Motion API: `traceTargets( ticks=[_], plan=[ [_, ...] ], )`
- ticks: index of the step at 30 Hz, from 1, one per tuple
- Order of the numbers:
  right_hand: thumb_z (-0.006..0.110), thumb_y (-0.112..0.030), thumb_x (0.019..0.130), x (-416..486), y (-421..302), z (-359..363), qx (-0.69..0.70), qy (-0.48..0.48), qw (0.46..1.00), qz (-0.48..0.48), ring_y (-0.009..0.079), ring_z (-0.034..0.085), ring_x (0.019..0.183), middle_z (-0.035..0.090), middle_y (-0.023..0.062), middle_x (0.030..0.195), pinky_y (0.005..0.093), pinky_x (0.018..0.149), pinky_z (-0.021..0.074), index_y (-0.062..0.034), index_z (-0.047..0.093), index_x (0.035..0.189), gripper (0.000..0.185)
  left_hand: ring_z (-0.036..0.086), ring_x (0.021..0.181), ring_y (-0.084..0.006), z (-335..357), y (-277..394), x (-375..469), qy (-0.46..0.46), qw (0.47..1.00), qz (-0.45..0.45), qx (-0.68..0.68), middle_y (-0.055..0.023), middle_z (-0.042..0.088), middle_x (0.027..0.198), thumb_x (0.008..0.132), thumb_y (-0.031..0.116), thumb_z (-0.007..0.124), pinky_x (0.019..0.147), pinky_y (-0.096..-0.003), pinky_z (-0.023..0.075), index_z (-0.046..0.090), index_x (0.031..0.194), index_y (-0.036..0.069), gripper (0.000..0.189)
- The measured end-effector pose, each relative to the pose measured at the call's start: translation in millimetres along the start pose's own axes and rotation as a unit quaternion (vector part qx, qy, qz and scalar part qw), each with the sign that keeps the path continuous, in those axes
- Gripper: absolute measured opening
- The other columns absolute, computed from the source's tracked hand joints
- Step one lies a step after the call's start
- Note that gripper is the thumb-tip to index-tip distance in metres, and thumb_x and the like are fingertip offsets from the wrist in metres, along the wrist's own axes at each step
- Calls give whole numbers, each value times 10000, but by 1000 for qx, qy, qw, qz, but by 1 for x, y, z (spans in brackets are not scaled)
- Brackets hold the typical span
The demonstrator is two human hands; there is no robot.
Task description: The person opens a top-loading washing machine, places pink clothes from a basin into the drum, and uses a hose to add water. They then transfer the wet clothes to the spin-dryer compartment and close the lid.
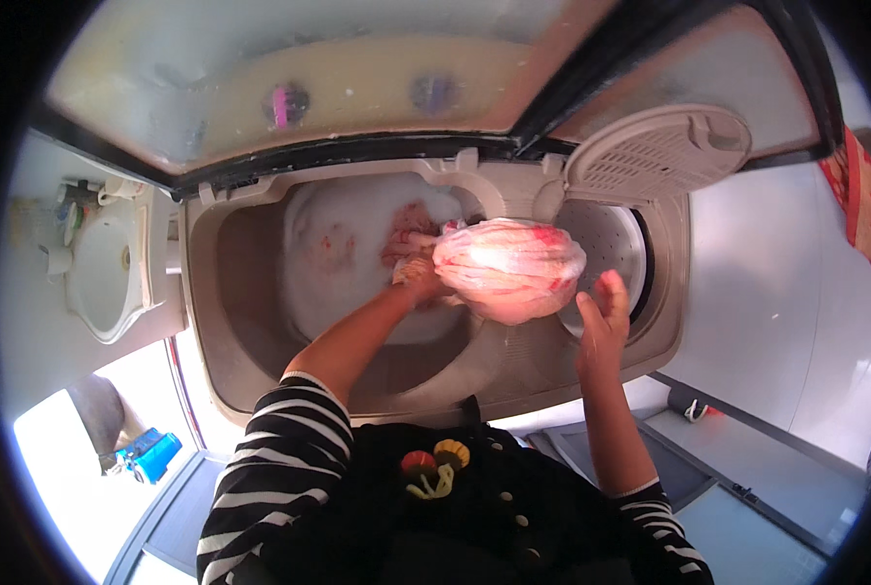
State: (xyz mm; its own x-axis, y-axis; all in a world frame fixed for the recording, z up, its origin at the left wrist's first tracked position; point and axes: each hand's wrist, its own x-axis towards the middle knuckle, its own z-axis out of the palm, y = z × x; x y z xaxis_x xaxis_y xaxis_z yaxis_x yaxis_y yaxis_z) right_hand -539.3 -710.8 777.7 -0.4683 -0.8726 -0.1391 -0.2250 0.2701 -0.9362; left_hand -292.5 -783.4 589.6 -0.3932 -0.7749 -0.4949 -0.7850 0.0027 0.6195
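A wet, bunched pink-and-red cloth [512, 267] hangs over the divider of a twin-tub washing machine [523, 373]. My left hand [424, 281] grips its gathered left end above the wash tub [249, 322]. White suds and soaked reddish fabric [410, 219] fill part of that tub; some of the fabric lies around my left fingers, and where it parts from the bunch cannot be made out. Fingers apart, my right hand [605, 314] is just right of the bundle, over the rim of the perforated spin tub [614, 241], with nothing in it.
A round slotted spin lid [658, 153] stands raised behind the spin tub. The machine's framed translucent covers [377, 80] are tilted up at the back. At left is a white washbasin [102, 267], with a blue object [150, 455] below it. Patterned red cloth [870, 208] hangs at far right.
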Motion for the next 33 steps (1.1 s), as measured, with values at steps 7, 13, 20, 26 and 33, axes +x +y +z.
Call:
traceTargets(
  ticks=[7, 13, 20, 26, 33],
  plan=[
    [795, -139, 787, -19, -73, 60, -290, -292, 811, -416, 329, 449, 1405, 455, 197, 1516, 488, 1178, 328, -15, 467, 1454, 753, 682, 1073, -233, -8, -48, -66, -93, 989, -45, -109, -132, 700, 1202, 801, 592, 772, 926, -423, 540, 611, 1356, 192, 703],
    [846, -205, 690, -37, -81, 126, -270, -342, 756, -488, 357, 463, 1371, 458, 165, 1496, 562, 1140, 333, -101, 452, 1469, 879, 721, 854, -211, -150, 22, -172, 31, 834, 7, -550, -127, 740, 970, 819, 177, 745, 750, -323, 587, 676, 1217, 13, 436],
    [819, -56, 636, 6, -164, 64, -20, -206, 841, -500, 343, 658, 1026, 670, 142, 1132, 427, 888, 539, -76, 616, 1284, 679, 732, 1022, -240, -226, 179, -197, 93, 888, 209, -399, -156, 733, 1157, 797, 109, 706, 900, -332, 582, 637, 1273, -15, 497],
    [738, -76, 864, 54, -160, -73, 91, -44, 904, -415, 188, 643, 1114, 668, 118, 1237, 349, 975, 524, 33, 595, 1294, 466, 713, 929, -335, -214, 368, -151, 94, 951, 253, -151, -161, 723, 999, 859, 349, 679, 824, -387, 555, 690, 1050, 72, 337],
    [743, -142, 869, 121, 29, -79, 236, -17, 963, -130, 183, 676, 1004, 723, 93, 1127, 315, 925, 521, 19, 666, 1203, 379, 643, 1125, -374, -97, 364, -31, 31, 981, 158, -108, -206, 642, 1257, 845, 443, 671, 957, -404, 518, 667, 1134, 23, 510]
  ],
)
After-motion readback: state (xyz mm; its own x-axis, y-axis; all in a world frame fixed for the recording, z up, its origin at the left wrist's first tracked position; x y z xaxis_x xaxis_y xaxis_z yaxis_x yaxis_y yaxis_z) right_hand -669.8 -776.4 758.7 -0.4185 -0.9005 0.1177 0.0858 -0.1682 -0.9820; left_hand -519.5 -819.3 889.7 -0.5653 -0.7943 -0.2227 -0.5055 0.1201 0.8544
